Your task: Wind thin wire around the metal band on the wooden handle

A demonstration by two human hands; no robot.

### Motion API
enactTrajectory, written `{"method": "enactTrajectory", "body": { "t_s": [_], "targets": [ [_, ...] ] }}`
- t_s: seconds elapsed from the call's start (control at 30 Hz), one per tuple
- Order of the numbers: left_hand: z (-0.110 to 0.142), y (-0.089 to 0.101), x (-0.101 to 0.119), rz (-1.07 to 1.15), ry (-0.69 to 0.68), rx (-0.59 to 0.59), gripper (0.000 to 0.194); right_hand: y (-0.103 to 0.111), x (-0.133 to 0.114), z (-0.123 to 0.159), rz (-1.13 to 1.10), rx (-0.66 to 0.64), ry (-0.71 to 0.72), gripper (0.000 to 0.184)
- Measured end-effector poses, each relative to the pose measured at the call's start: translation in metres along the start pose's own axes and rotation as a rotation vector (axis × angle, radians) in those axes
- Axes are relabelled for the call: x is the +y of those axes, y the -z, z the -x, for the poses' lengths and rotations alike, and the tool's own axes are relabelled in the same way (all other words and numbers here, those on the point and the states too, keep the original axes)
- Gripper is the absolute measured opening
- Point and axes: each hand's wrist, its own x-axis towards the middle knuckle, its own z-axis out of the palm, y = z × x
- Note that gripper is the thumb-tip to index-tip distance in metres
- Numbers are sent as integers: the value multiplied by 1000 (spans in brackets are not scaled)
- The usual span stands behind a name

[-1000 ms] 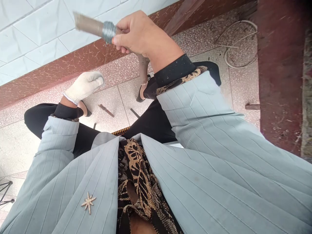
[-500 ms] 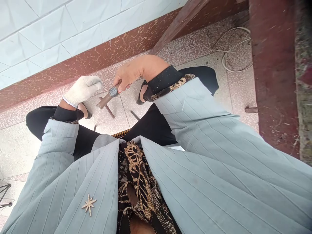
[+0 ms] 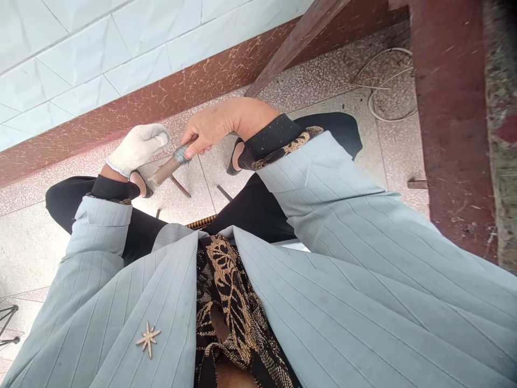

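My right hand (image 3: pixel 218 126) is bare and closed around a brown wooden handle (image 3: pixel 163 172) bound with grey wire near my fingers. The handle's free end tilts down to the left, towards my knee. Its other end is hidden by my hand, so the full tool does not show. To the left, my left hand (image 3: pixel 137 145) wears a white knitted glove, its fingers curled together. What the glove holds, if anything, cannot be made out. A small gap separates the glove from the wooden handle.
Dark thin bars (image 3: pixel 180 186) show low between my legs. A pale cable (image 3: pixel 374 110) lies coiled on the speckled floor. At right stands a red-brown wooden bench (image 3: pixel 450 118); a slanted wooden post (image 3: pixel 297 46) meets the floor near the tiled wall (image 3: pixel 141 40).
My right hand has moved slightly down and left with the wooden handle, whose free end now reaches further left. My left hand has stayed almost in place.
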Motion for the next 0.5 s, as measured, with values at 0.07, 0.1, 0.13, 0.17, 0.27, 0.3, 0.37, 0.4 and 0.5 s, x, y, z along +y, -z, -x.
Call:
{"method": "enactTrajectory", "body": {
  "t_s": [0.07,0.1,0.13,0.17,0.27,0.3,0.37,0.4,0.5],
  "targets": [
    [-1,-1,-3,36,0,-8,19,3,1,-1,40,-4,5,27],
    [-2,-2,-5,52,8,-14,19,4,2,-1,14,35,27,29],
    [-3,-4,-7,67,17,-20,20,5,3,-1,-15,52,59,31],
    [-4,-6,-9,83,21,-19,19,5,4,-1,-43,60,95,31],
    [-7,-15,-17,147,21,-10,17,0,5,0,-104,89,164,31],
    [-8,-18,-19,169,28,-16,17,-2,5,1,-110,115,159,30],
    [-8,-25,-23,197,48,2,17,-7,2,2,-94,209,105,29],
    [-8,-28,-25,194,57,12,18,-10,1,2,-80,260,67,28],
    [-5,-37,-32,146,60,38,18,-20,-2,2,-84,358,5,26]
  ]
}}
